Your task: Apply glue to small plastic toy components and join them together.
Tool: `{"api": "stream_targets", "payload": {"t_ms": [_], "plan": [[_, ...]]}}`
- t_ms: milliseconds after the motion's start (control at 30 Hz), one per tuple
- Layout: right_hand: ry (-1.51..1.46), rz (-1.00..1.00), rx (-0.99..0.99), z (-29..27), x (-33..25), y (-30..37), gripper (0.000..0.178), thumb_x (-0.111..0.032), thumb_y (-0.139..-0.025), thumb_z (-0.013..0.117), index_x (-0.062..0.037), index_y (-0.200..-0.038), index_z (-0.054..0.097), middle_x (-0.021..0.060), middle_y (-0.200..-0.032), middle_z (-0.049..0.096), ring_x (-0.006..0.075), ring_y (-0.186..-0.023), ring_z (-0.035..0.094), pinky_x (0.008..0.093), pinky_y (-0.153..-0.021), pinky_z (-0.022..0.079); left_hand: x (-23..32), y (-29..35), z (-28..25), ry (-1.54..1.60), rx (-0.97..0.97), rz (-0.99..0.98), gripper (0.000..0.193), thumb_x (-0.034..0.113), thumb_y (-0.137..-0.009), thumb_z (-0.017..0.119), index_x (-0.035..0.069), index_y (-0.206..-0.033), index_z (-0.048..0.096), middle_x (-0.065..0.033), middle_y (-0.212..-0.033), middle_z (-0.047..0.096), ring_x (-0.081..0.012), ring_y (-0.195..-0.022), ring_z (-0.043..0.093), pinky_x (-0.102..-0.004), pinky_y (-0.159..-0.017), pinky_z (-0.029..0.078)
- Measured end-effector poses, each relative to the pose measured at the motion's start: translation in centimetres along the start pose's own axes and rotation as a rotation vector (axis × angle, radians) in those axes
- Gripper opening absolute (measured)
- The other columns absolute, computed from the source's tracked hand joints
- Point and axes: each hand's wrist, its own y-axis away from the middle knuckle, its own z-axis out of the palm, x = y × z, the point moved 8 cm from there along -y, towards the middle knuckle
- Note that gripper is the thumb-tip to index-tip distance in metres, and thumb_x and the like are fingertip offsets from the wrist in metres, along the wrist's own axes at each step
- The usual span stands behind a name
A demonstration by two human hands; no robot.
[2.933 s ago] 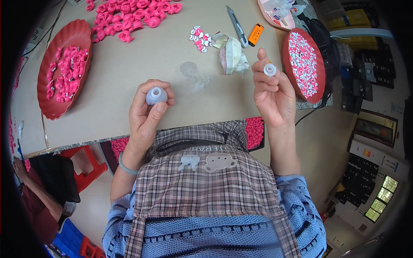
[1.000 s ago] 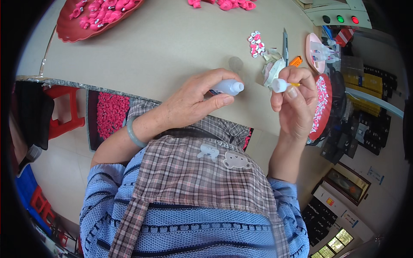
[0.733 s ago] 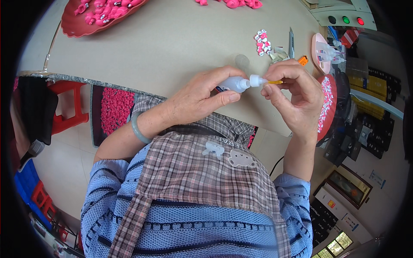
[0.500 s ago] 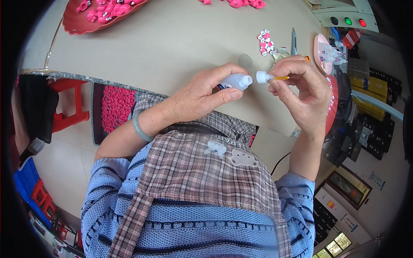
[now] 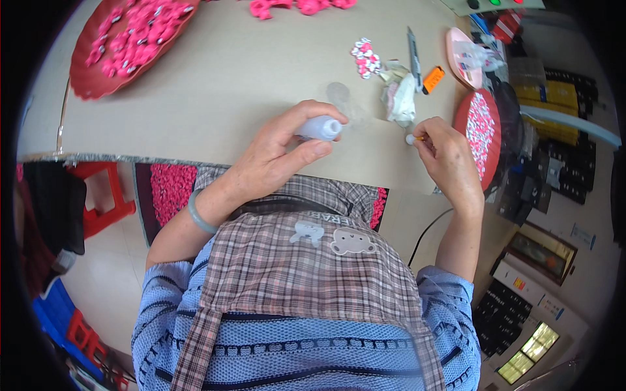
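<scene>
A small translucent white squeeze bottle (image 5: 317, 128) is gripped in my left hand (image 5: 274, 146), tilted with its uncapped mouth toward the right. My thumb and fingers wrap round its sides. Farther right, my right hand (image 5: 451, 159) pinches a white bottle cap (image 5: 410, 139) with a thin yellow tip, low over the table near its front edge. The fingers partly hide the cap. Just beyond that hand lies a crumpled whitish wad (image 5: 400, 101), paper or cloth. A small heap of pink and white pieces (image 5: 366, 58) sits behind it.
A craft knife (image 5: 414, 58) and a small orange object (image 5: 433, 79) lie beside the wad. At right stand a red dish (image 5: 461, 120) of pink-white bits and a pink tray (image 5: 451, 51) with bottles. A scalloped red dish (image 5: 81, 85) holds pink pieces. A pink-filled bin (image 5: 143, 205) sits below.
The cap has moved away from the bottle's mouth, right and down toward the table, in my right hand. My left hand has shifted slightly left with the bottle. The view has turned somewhat.
</scene>
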Motion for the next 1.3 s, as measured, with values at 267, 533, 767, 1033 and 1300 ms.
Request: {"api": "stream_targets", "payload": {"t_ms": [267,533,767,1033,1300], "plan": [[-0.055,0.074,-0.013,-1.6,1.0,0.0,0.026,-0.003,-0.073,0.07,-0.0007,-0.096,0.059,0.01,-0.08,0.059,0.0219,-0.064,0.057,0.0356,-0.061,0.048,-0.4,-0.1,-0.1,-0.004,0.013,-0.045,0.029,0.019,-0.091,0.058,0.007,-0.117,0.053,-0.005,-0.098,0.056,-0.0134,-0.093,0.055,-0.0282,-0.083,0.047],[0.1,-0.174,0.364,-1.0,-1.0,-3.7,0.025,-0.007,-0.071,0.072,-0.0027,-0.094,0.062,0.0115,-0.087,0.062,0.0268,-0.083,0.059,0.0376,-0.075,0.047,-0.5,0.0,-0.1,-0.013,0.019,-0.049,0.03,0.019,-0.09,0.059,0.008,-0.118,0.053,-0.004,-0.096,0.057,-0.0126,-0.091,0.055,-0.0273,-0.081,0.047],[0.07,-0.11,0.234,0.4,0.6,-5.1,0.022,-0.009,-0.073,0.07,-0.002,-0.093,0.064,0.011,-0.084,0.063,0.026,-0.081,0.058,0.0365,-0.075,0.046,-0.5,0.0,-0.2,0.015,0.039,-0.06,0.03,0.018,-0.091,0.058,0.008,-0.118,0.053,-0.0044,-0.096,0.057,-0.0126,-0.09,0.056,-0.0275,-0.08,0.047],[-0.64,-0.015,0.295,-0.2,2.7,-4.3,0.018,-0.009,-0.083,0.066,-0.0004,-0.098,0.063,0.0019,-0.09,0.064,0.0112,-0.077,0.057,0.0275,-0.073,0.047,-0.6,-0.2,-0.2,0.011,0.03,-0.063,0.031,0.019,-0.091,0.058,0.007,-0.119,0.053,-0.005,-0.095,0.058,-0.0124,-0.089,0.056,-0.0271,-0.078,0.048],[-1.593,0.148,0.076,3.2,3.1,-3.7,0.026,-0.005,-0.085,0.063,-0.0003,-0.11,0.058,0.0055,-0.094,0.065,0.0116,-0.082,0.062,0.0263,-0.075,0.051,-0.7,0.1,-0.1,0.006,0.04,-0.055,0.031,0.02,-0.091,0.057,0.006,-0.118,0.052,-0.0052,-0.094,0.058,-0.013,-0.088,0.056,-0.0281,-0.078,0.048]]}}
